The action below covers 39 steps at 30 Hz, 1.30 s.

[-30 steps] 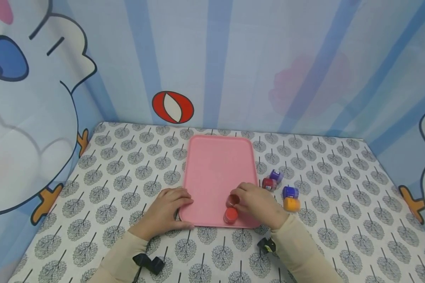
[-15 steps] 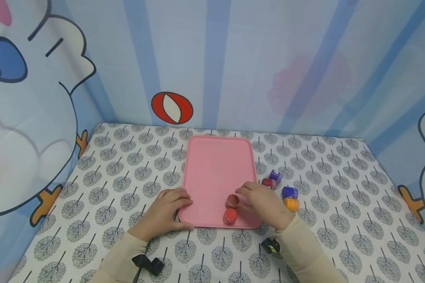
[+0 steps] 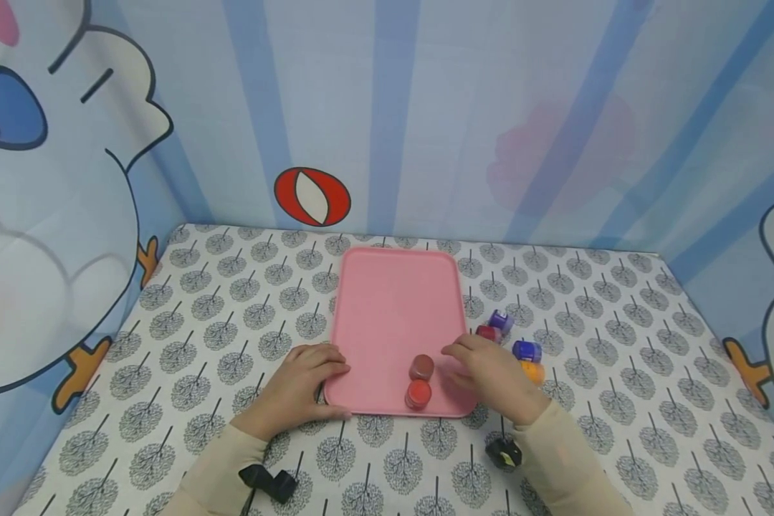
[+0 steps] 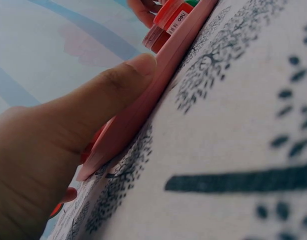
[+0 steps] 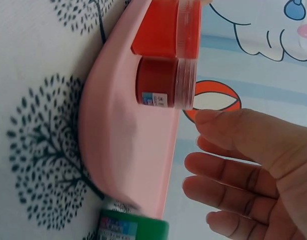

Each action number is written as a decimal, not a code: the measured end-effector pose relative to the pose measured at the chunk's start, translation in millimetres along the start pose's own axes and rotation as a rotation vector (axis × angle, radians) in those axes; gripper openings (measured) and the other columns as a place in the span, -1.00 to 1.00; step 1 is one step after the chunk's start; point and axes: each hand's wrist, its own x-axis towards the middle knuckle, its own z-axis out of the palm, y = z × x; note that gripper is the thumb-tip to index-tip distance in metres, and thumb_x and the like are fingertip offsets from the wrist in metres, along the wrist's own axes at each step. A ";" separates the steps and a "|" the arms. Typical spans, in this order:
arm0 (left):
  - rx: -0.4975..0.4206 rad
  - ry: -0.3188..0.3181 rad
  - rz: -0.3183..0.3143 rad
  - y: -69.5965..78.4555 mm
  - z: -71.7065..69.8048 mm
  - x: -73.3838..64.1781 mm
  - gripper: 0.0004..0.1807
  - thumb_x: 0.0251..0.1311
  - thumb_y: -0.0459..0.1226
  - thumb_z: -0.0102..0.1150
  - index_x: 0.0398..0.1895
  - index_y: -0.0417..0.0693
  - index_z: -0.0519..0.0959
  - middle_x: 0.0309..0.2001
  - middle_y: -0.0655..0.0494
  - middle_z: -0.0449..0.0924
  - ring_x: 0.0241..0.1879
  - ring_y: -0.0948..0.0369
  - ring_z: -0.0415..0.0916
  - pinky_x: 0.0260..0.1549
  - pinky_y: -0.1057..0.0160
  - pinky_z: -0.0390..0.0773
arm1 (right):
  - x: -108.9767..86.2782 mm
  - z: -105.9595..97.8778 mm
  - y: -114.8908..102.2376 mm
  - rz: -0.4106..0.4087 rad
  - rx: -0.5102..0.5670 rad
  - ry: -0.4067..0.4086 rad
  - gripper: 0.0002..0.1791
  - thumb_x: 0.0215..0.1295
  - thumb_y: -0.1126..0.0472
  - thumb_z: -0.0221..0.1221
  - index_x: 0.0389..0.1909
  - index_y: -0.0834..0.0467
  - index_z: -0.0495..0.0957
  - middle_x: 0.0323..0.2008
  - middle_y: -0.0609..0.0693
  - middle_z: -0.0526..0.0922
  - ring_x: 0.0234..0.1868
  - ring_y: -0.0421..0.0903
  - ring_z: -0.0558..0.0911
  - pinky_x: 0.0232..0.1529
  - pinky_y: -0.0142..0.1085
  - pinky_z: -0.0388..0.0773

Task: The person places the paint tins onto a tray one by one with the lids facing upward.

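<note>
Two small paint jars, one brown (image 3: 422,368) and one bright red (image 3: 418,395), stand side by side near the front of the pink tray (image 3: 396,294). My right hand (image 3: 493,376) is just right of them, its fingers loosely bent and holding nothing. In the right wrist view a gap separates the thumb from the brown jar's (image 5: 158,82) clear lid. My left hand (image 3: 299,390) rests at the tray's front left corner, fingers over the left rim. Its thumb (image 4: 111,90) lies along the front rim in the left wrist view.
Right of the tray lie purple (image 3: 501,321), dark red (image 3: 489,334), blue (image 3: 527,350) and orange (image 3: 532,371) jars. A green jar (image 5: 133,227) shows low in the right wrist view. The tree-print cloth (image 3: 232,315) reaches a printed curtain (image 3: 445,122) behind.
My right hand has let go of the brown jar and drawn away to the right. The brown jar stays beside the red one. My left hand keeps its place on the tray.
</note>
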 end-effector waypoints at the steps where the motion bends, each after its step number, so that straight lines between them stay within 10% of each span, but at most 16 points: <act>1: 0.001 0.004 0.003 0.1 0.1 0.1 -0.19 -0.26 0.30 0.36 0.03 0.00 0.61 0.12 0.13 0.57 0.23 0.14 0.41 0.32 0.01 0.31 | -1.2 -0.3 0.7 0.005 0.004 0.003 -0.64 0.07 0.19 0.37 -0.10 0.20 0.63 -0.18 0.06 0.68 -0.13 -0.03 0.67 -0.02 -0.18 0.64; 39: -0.002 0.024 0.023 0.7 0.5 0.5 -0.22 -0.25 0.28 0.37 0.00 -0.02 0.62 0.08 0.12 0.58 0.23 0.10 0.42 0.29 0.01 0.32 | -41.8 -5.9 35.6 0.171 0.017 0.020 -0.59 -0.01 0.18 0.41 -0.10 0.20 0.61 -0.10 0.10 0.69 -0.08 0.03 0.66 -0.02 -0.08 0.64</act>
